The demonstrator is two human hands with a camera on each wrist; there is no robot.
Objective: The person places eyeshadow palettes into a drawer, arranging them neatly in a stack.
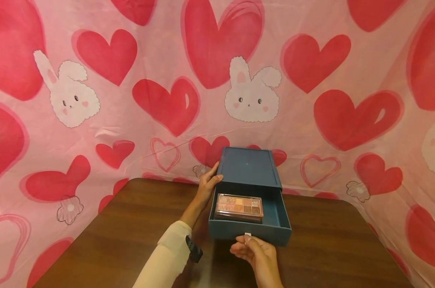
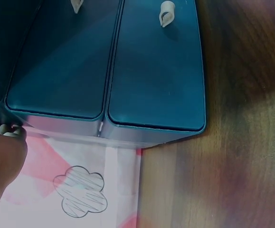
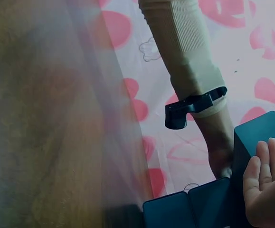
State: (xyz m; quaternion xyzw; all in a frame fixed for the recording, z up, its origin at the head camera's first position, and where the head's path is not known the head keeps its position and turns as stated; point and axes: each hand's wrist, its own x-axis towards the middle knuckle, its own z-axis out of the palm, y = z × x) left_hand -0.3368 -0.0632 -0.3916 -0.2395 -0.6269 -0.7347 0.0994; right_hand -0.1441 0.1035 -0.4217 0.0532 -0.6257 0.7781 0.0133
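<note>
A blue drawer unit (image 1: 247, 164) stands at the back of the table in the head view. Its top drawer (image 1: 282, 212) is pulled out, and an eyeshadow palette (image 1: 239, 206) with a clear lid lies inside on the left. My right hand (image 1: 259, 254) pinches the small white pull tab (image 1: 247, 235) on the drawer front. Against the unit's left side rests my left hand (image 1: 207, 186), fingers extended along the wall and thumb over the top edge. Two lower drawers (image 2: 156, 76) are closed in the left wrist view, each with a pale loop tab (image 2: 166, 13).
The dark brown wooden table (image 1: 332, 240) extends to both sides of the unit. Behind it hangs a pink cloth (image 1: 296, 104) with hearts and rabbits. A black strap with a wrist device (image 1: 193, 249) sits on the left sleeve.
</note>
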